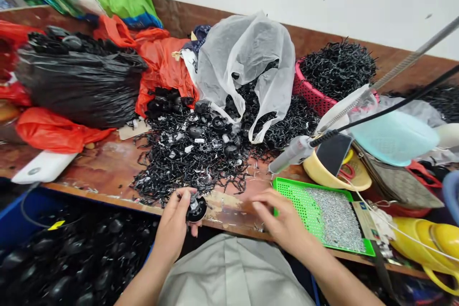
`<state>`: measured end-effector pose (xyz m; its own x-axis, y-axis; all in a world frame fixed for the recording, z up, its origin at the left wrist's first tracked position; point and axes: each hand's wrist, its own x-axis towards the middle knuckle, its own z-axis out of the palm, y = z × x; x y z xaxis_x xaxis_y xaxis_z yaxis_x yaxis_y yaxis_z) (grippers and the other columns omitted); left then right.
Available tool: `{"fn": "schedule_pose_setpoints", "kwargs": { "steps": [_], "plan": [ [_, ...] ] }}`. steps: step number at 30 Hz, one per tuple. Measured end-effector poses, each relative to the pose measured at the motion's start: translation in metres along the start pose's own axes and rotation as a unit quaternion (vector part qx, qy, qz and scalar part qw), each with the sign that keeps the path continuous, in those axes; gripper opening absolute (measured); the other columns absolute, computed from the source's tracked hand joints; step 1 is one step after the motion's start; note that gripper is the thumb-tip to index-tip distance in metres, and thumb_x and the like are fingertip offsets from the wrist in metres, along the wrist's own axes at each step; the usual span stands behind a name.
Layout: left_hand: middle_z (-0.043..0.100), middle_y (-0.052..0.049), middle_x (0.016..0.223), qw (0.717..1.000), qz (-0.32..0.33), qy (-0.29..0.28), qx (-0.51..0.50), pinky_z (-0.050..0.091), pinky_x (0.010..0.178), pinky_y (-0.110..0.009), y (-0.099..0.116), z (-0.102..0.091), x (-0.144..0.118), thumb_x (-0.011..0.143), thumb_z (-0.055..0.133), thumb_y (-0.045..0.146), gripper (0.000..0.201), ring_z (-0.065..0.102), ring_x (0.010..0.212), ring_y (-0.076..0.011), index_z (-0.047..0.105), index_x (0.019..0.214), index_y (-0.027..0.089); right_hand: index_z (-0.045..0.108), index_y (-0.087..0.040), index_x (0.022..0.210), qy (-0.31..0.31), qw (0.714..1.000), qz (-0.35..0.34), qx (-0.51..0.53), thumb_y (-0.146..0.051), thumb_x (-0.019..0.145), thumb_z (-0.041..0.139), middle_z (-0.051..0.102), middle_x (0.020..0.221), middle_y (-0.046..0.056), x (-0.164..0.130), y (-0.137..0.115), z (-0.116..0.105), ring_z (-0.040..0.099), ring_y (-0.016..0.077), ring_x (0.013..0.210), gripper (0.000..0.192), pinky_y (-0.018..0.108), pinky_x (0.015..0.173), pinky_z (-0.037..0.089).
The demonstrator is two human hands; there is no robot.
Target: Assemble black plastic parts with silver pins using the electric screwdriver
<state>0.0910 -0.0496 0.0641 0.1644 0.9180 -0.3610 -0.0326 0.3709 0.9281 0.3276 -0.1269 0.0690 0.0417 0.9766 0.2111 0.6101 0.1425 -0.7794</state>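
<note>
My left hand (175, 222) grips a round black plastic part (196, 209) with a light centre, held at the table's front edge. My right hand (278, 217) is blurred, fingers apart, holding nothing I can see, just left of a green tray (292, 196) filled with small silver screws. A big heap of black plastic pieces (190, 153) lies on the wooden table beyond both hands. A grey electric screwdriver (292, 153) hangs on a cable above the tray's far left corner.
A clear plastic bag (247, 52) spills black parts. A pink basket (315, 95) holds more. Black and orange bags (79, 81) stand at left, a blue bin of finished black parts (71, 258) below the table edge, yellow containers (426, 244) at right.
</note>
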Motion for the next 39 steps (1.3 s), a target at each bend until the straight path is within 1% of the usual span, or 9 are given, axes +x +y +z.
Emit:
{"fn": "schedule_pose_setpoints", "kwargs": {
  "steps": [3, 8, 14, 18, 21, 26, 29, 33, 39],
  "plan": [
    [0.054, 0.006, 0.051, 1.000, -0.008, -0.016, 0.021, 0.039, 0.035, -0.019, 0.001, 0.003, 0.002, 0.086, 0.051, 0.054, 0.038, 0.050, 0.040, -0.0112, 0.051, 0.103, 0.020, 0.065, -0.023, 0.102, -0.087, 0.996, 0.012, -0.005, -0.021, 0.094, 0.048, 0.064, 0.093, 0.005, 0.009, 0.002, 0.039, 0.061, 0.0156, 0.087, 0.018, 0.030, 0.079, 0.052],
    [0.056, 0.005, 0.057, 0.998, -0.041, -0.044, 0.003, 0.043, 0.036, -0.020, 0.001, 0.010, 0.005, 0.083, 0.055, 0.054, 0.038, 0.054, 0.044, -0.0123, 0.051, 0.099, 0.020, 0.063, -0.019, 0.103, -0.169, 0.969, 0.017, -0.182, -0.021, 0.093, 0.046, 0.058, 0.102, 0.011, 0.029, -0.004, 0.081, 0.057, 0.0236, 0.098, 0.020, 0.038, 0.083, 0.050],
    [0.051, 0.005, 0.050, 0.998, -0.052, -0.026, 0.001, 0.036, 0.032, -0.019, -0.003, 0.002, 0.010, 0.084, 0.051, 0.057, 0.043, 0.049, 0.040, -0.0124, 0.050, 0.107, 0.020, 0.060, -0.023, 0.113, -0.192, 0.967, 0.048, -0.162, -0.025, 0.095, 0.045, 0.059, 0.103, 0.008, 0.015, -0.008, 0.059, 0.059, 0.0208, 0.094, 0.024, 0.036, 0.084, 0.051],
    [0.056, 0.003, 0.065, 0.992, -0.072, -0.084, -0.064, 0.044, 0.040, -0.022, -0.001, -0.001, 0.012, 0.085, 0.055, 0.050, 0.038, 0.055, 0.052, -0.0138, 0.048, 0.111, 0.022, 0.061, -0.026, 0.115, -0.152, 0.974, 0.037, -0.165, -0.023, 0.091, 0.051, 0.057, 0.122, 0.008, 0.011, 0.002, 0.045, 0.056, 0.0238, 0.109, 0.026, 0.042, 0.094, 0.048],
    [0.060, 0.001, 0.079, 0.984, -0.084, -0.130, -0.092, 0.049, 0.049, -0.025, 0.002, 0.002, 0.013, 0.083, 0.062, 0.038, 0.037, 0.060, 0.062, -0.0142, 0.047, 0.113, 0.023, 0.057, -0.025, 0.121, -0.074, 0.983, 0.009, -0.166, -0.019, 0.090, 0.051, 0.049, 0.135, 0.010, 0.025, 0.015, 0.035, 0.049, 0.0253, 0.122, 0.032, 0.045, 0.101, 0.044],
    [0.060, 0.002, 0.075, 0.982, -0.114, -0.127, -0.081, 0.051, 0.053, -0.029, 0.002, 0.008, 0.016, 0.082, 0.060, 0.034, 0.035, 0.061, 0.060, -0.0158, 0.048, 0.112, 0.022, 0.061, -0.022, 0.114, -0.023, 0.984, -0.020, -0.176, -0.020, 0.090, 0.051, 0.055, 0.123, 0.011, 0.069, 0.026, 0.016, 0.053, 0.0242, 0.115, 0.026, 0.043, 0.099, 0.046],
    [0.062, 0.001, 0.077, 0.981, -0.118, -0.124, -0.087, 0.053, 0.056, -0.031, 0.003, 0.008, 0.018, 0.081, 0.061, 0.035, 0.036, 0.062, 0.062, -0.0168, 0.049, 0.111, 0.021, 0.059, -0.021, 0.117, -0.015, 0.979, -0.009, -0.204, -0.019, 0.090, 0.050, 0.057, 0.120, 0.011, 0.101, 0.026, 0.020, 0.056, 0.0245, 0.112, 0.029, 0.043, 0.098, 0.046],
    [0.064, 0.000, 0.078, 0.982, -0.116, -0.119, -0.094, 0.055, 0.061, -0.035, 0.005, 0.005, 0.021, 0.078, 0.065, 0.034, 0.039, 0.064, 0.065, -0.0183, 0.050, 0.110, 0.019, 0.052, -0.016, 0.126, 0.000, 0.978, 0.043, -0.204, -0.018, 0.091, 0.046, 0.058, 0.113, 0.013, 0.134, 0.024, 0.044, 0.059, 0.0228, 0.104, 0.035, 0.039, 0.093, 0.049],
    [0.065, 0.000, 0.078, 0.988, -0.115, -0.072, -0.075, 0.055, 0.060, -0.034, 0.002, -0.001, 0.026, 0.074, 0.068, 0.035, 0.042, 0.064, 0.063, -0.0182, 0.052, 0.110, 0.020, 0.052, -0.020, 0.130, -0.020, 0.978, 0.024, -0.207, -0.025, 0.092, 0.050, 0.056, 0.118, 0.012, 0.135, 0.024, 0.052, 0.057, 0.0234, 0.109, 0.039, 0.039, 0.094, 0.048]
  ]
}}
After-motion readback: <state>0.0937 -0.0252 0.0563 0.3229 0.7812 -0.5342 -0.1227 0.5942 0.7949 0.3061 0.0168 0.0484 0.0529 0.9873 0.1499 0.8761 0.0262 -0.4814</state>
